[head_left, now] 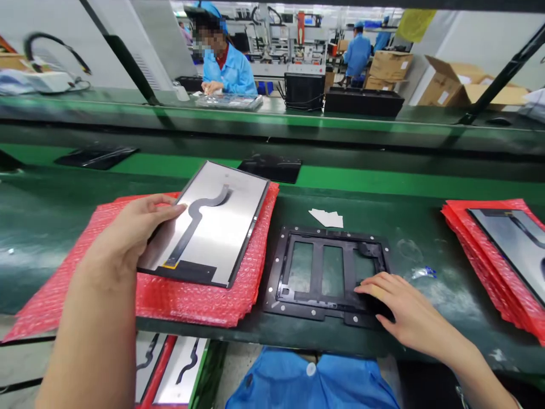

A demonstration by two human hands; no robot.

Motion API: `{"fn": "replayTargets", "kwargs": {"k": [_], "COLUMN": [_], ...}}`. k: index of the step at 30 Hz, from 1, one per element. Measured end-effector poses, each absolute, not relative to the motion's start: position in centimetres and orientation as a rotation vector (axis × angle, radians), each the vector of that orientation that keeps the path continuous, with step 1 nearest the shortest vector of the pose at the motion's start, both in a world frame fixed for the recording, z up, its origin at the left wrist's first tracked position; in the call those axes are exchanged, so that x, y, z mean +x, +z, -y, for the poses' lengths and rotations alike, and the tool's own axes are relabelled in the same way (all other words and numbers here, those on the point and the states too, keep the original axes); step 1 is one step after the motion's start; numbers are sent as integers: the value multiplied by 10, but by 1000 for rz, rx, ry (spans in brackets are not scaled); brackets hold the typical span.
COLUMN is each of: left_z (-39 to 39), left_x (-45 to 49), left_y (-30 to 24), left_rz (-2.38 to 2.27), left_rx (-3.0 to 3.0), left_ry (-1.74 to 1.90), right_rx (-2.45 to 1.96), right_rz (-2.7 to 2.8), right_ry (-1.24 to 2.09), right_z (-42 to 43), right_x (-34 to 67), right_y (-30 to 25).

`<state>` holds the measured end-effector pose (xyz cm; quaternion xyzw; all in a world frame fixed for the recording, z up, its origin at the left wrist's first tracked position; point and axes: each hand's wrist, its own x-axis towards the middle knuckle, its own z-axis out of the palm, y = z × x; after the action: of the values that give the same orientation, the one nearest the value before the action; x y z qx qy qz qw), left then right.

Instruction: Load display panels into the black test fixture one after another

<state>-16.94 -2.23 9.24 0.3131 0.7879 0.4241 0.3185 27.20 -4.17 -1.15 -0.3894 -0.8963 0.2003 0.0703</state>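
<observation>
Nearest the camera, a blue garment (313,383) fills the bottom edge, and beside it, under the desk (426,227), more silver panels (183,369) lie stacked. The left hand (128,238) grips the left edge of a silver display panel (217,221), thumb on top and fingers curled beneath, holding it tilted just above a stack of red bubble wrap (204,295). A dark flex cable (196,218) runs along the panel's back. The right hand (404,309) rests flat, fingers loosely spread and grasping nothing, on the lower right corner of a black frame jig (317,284) that lies on the green desk just right of the wrap. Beyond the jig lies a white paper scrap (327,217), and at the right edge a second red stack (481,255) carries another panel (515,244). Farther off, dark panels (270,167) lie on a green conveyor strip (383,182). Behind it a person in a blue coat (227,71) works over a tray (229,102). Cardboard boxes (451,82) stand at the far right.
</observation>
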Motion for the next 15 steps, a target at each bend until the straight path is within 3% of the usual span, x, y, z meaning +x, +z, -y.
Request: {"fn": "replayTargets", "kwargs": {"k": [6,9,15], "left_z": [54,71,87], "left_x": [-175,-148,-46], "left_y": [97,95,71], "left_rz": [-2029,-1964,-1837], "left_rx": [884,1050,644], "left_ry": [1653,1584,1376], "right_rx": [-1177,-1159,-1073], "right_rz": [2643,2622,2177], "right_ry": [578,557,509], "right_z": [43,43,40], "right_x": [274,271,236], "right_y": [-12,-11,7]}}
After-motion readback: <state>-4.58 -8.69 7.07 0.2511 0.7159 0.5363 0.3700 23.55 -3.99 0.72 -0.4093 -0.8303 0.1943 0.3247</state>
